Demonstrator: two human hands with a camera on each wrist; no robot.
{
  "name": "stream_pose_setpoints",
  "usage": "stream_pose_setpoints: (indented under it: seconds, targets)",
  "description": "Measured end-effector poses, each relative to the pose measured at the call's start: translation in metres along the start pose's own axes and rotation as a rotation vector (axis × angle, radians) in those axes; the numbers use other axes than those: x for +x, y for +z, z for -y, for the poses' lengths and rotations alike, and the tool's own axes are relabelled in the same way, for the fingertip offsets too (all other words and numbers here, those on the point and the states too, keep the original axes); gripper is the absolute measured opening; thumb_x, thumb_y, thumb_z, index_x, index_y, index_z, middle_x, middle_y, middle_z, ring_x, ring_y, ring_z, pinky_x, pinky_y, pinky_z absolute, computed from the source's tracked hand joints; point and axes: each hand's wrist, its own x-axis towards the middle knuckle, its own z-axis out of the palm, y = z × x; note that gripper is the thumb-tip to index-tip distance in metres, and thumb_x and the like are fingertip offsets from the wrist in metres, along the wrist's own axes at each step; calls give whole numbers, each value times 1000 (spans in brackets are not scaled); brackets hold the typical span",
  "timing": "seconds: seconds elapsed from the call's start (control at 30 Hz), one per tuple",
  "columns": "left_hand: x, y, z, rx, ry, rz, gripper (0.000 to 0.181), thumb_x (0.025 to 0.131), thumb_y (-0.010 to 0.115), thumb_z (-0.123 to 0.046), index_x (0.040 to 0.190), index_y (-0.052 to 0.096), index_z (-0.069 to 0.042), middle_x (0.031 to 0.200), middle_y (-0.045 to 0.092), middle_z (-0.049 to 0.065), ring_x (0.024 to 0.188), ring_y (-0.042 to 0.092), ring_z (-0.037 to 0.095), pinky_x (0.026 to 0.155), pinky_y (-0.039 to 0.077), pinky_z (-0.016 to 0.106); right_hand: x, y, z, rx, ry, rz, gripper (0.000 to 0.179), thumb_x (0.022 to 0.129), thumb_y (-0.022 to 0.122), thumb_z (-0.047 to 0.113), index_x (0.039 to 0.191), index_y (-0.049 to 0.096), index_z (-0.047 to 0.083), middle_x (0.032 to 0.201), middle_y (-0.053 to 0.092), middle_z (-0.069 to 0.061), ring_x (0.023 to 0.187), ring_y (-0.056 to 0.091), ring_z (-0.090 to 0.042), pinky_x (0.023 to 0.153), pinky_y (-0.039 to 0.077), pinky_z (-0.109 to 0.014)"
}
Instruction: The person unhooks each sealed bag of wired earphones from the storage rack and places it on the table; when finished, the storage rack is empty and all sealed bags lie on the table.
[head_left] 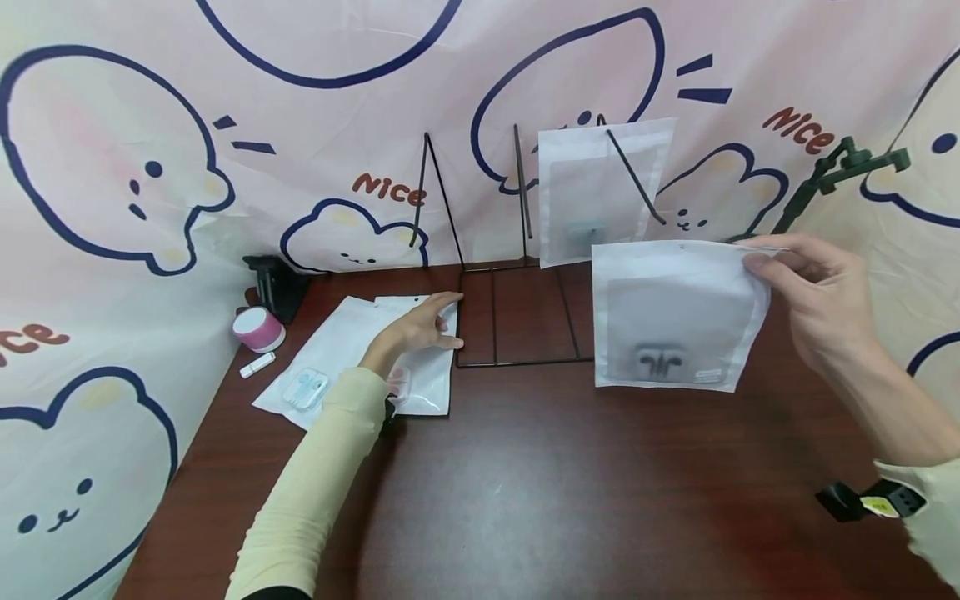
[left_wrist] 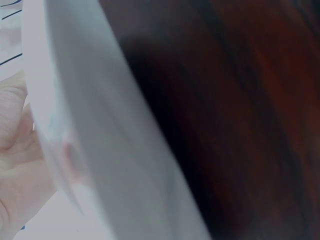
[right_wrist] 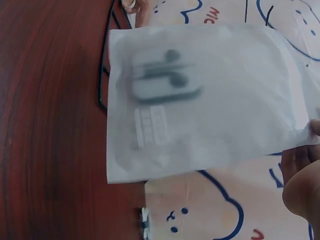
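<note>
My right hand (head_left: 825, 292) pinches the top right corner of a white translucent pouch (head_left: 675, 292), which hangs in front of a black wire display rack (head_left: 517, 364). Dark earphones (right_wrist: 172, 80) and a small label show through its lower part. Another white pouch (head_left: 566, 192) hangs on the rack's right hook. My left hand (head_left: 416, 327), thumb and fingers spread, reaches the left side of the rack's base. Under and beside it lie white pouches (head_left: 352, 321) with clear cases inside. The left wrist view shows a blurred pouch edge (left_wrist: 115, 130) in front of the hand.
At the left edge of the brown table (head_left: 525, 500) are a pink jar with a white lid (head_left: 259, 329), a small white stick-like item (head_left: 258, 365) and a black object (head_left: 277, 287). A green jointed arm (head_left: 855, 167) stands at the right, before a printed cloth backdrop.
</note>
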Motion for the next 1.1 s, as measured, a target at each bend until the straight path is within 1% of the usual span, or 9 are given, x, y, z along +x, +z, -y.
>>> stream_pose_setpoints:
  seconds: [0.17, 0.27, 0.43, 0.57, 0.7, 0.87, 0.97, 1.03, 1.1]
  targets:
    - [-1, 1, -1, -1, -9, 1, 96, 90, 83, -16, 166, 25, -14, 167, 24, 8, 101, 54, 21, 102, 41, 42, 1, -13, -9, -16, 43, -20, 22, 92, 70, -11, 114, 71, -16, 96, 79, -7, 92, 70, -19, 76, 55, -18]
    - [-1, 1, -1, 7, -4, -2, 96, 90, 83, -16, 166, 25, -13, 167, 24, 9, 101, 54, 20, 102, 41, 42, 2, -22, -16, -26, 78, -54, 23, 92, 72, -9, 115, 73, -12, 98, 79, -5, 91, 71, -16, 75, 55, -17]
    - [-2, 1, -3, 11, -3, -7, 96, 90, 83, -15, 166, 25, -13, 168, 23, 8, 101, 54, 20, 102, 41, 42, 8, -38, -24, -68, 183, -130, 25, 92, 77, 0, 117, 76, -1, 100, 78, 2, 88, 69, -12, 73, 55, -15]
    - [-2, 1, -3, 19, -1, -8, 95, 90, 83, -16, 166, 25, -12, 168, 23, 9, 102, 54, 21, 102, 41, 42, 15, -51, -31, -105, 266, -170, 26, 92, 78, 6, 118, 77, 5, 100, 74, 5, 88, 65, -11, 68, 55, -15]
    - [-1, 0, -3, 21, -4, -11, 95, 90, 83, -16, 166, 26, -13, 168, 23, 8, 102, 54, 21, 101, 42, 41, 21, -63, -39, -172, 344, -173, 28, 94, 78, 14, 122, 75, 12, 108, 68, 8, 93, 60, -10, 68, 53, -14]
    - [-2, 0, -4, 21, -9, -14, 96, 90, 83, -16, 166, 26, -13, 168, 23, 8, 102, 54, 21, 101, 42, 42, 29, -76, -54, -176, 405, -147, 23, 96, 75, 13, 119, 75, 17, 106, 67, 11, 92, 60, -8, 69, 51, -14]
    - [-1, 1, -3, 24, -11, -11, 95, 90, 83, -17, 166, 25, -14, 168, 23, 8, 102, 55, 21, 103, 41, 43, 31, -81, -64, -266, 454, -111, 23, 99, 72, 18, 121, 72, 23, 105, 65, 15, 91, 60, -6, 70, 51, -13]
    - [-1, 1, -2, 23, -10, -9, 95, 90, 83, -17, 166, 25, -14, 168, 23, 8, 102, 55, 20, 104, 41, 43, 31, -82, -70, -382, 483, -70, 26, 102, 68, 23, 128, 67, 26, 109, 61, 18, 94, 58, -5, 73, 50, -12]
    - [-1, 1, -2, 24, -9, -10, 95, 90, 83, -17, 166, 25, -13, 168, 23, 8, 102, 55, 20, 103, 41, 42, 31, -83, -76, -500, 505, -26, 31, 104, 64, 30, 134, 62, 28, 114, 58, 18, 97, 57, -6, 75, 50, -11]
